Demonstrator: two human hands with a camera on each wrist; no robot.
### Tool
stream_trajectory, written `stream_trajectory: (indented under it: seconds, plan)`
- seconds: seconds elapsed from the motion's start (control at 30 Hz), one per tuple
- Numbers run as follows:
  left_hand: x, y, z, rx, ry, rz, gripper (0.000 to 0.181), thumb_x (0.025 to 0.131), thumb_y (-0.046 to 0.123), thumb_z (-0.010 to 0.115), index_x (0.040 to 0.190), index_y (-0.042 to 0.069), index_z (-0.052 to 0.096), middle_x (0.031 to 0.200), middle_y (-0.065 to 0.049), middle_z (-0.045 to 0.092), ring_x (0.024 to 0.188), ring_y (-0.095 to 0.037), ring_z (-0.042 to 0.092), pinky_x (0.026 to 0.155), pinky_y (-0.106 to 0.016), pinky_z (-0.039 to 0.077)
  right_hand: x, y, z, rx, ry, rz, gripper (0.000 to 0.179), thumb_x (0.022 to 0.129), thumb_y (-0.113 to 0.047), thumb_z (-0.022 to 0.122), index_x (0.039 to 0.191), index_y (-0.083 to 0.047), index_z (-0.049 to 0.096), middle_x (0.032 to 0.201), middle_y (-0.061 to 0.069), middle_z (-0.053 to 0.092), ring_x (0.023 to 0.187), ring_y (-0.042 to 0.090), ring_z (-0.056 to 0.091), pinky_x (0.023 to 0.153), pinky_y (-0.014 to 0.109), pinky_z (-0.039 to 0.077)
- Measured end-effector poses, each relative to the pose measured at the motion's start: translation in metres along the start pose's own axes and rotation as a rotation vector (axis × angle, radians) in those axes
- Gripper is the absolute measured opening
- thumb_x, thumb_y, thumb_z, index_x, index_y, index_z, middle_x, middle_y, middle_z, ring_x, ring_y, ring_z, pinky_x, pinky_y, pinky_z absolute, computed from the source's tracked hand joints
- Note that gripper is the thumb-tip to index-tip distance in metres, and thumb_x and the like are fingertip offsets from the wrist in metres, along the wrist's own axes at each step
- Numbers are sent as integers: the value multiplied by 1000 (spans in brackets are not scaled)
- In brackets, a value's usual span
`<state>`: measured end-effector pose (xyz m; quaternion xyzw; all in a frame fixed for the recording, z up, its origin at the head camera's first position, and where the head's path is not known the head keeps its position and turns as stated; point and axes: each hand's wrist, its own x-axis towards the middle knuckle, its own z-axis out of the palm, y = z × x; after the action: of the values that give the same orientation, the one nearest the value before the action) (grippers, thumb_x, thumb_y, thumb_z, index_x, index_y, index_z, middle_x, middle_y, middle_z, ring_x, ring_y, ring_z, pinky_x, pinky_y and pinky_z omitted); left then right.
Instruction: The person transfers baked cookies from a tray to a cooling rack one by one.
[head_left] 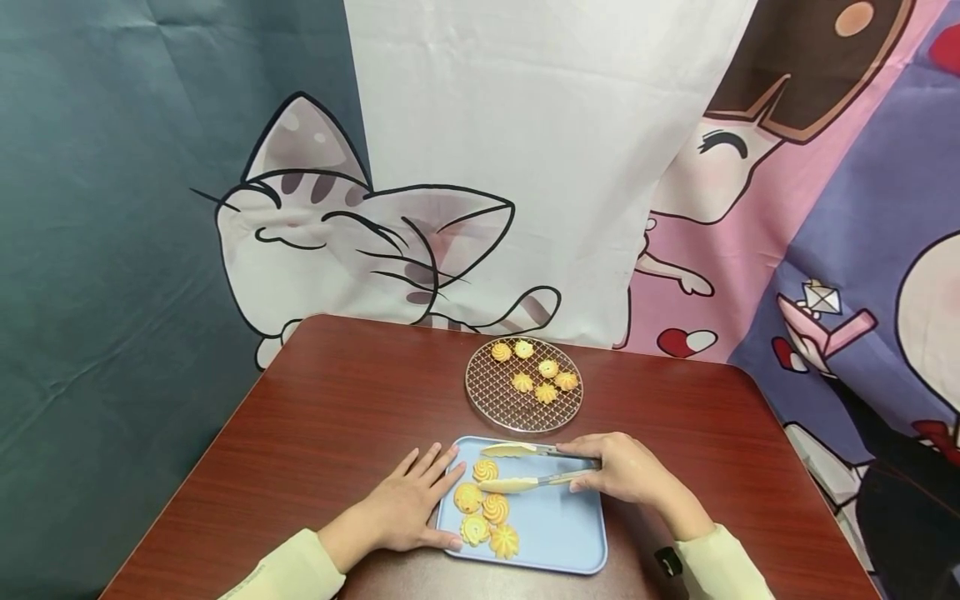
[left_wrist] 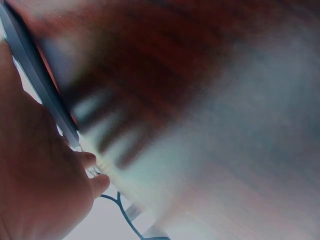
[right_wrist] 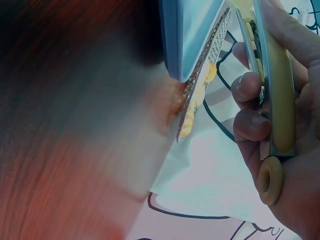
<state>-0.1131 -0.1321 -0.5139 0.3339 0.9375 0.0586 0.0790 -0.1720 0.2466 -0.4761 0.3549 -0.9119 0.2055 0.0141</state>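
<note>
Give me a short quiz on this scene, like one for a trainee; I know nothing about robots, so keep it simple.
1. Multiple choice: what does the right hand hold?
a) a spoon
b) tongs
c) a spatula

2. True or false: the round wire rack bears more cookies than the blue tray.

3. Fill in the blank: in the head view, the left hand lies at the tray's ____ edge.

Key:
1. b, tongs
2. True: six on the rack, five on the tray
3. left
</note>
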Motion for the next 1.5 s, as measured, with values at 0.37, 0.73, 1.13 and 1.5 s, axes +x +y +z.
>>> stream_trajectory:
  seconds: [0.37, 0.73, 1.13, 1.5]
  plan:
    - [0, 1, -1, -3, -2, -4, 105, 85, 86, 41, 162, 16, 25, 170, -8, 14, 155, -37, 17, 122, -59, 18, 7, 1, -7, -41, -57, -10, 53, 75, -35, 89, 125, -25, 75, 117, -8, 74, 105, 10, 70, 84, 38, 58]
    - [0, -2, 5, 4, 56, 19, 106, 84, 87, 40, 161, 15, 28, 169, -10, 18, 153, -39, 21, 119, -62, 21, 8, -1, -8, -43, -50, -13, 51, 75, -34, 89, 124, -26, 75, 117, -8, 74, 105, 11, 71, 83, 38, 58]
    - [0, -1, 4, 1, 15, -5, 106, 84, 86, 41, 162, 17, 25, 170, -7, 14, 155, -36, 16, 122, -59, 18, 2, 0, -7, -31, -15, -24, 49, 77, -34, 88, 124, -27, 75, 116, -12, 74, 105, 11, 71, 83, 38, 59]
    - [-1, 1, -3, -17, -8, -18, 106, 84, 86, 43, 163, 17, 25, 170, -7, 14, 155, -36, 15, 122, -58, 17, 2, -2, -22, -26, 12, -36, 50, 76, -32, 89, 124, -28, 75, 115, -13, 74, 103, 7, 71, 81, 35, 59]
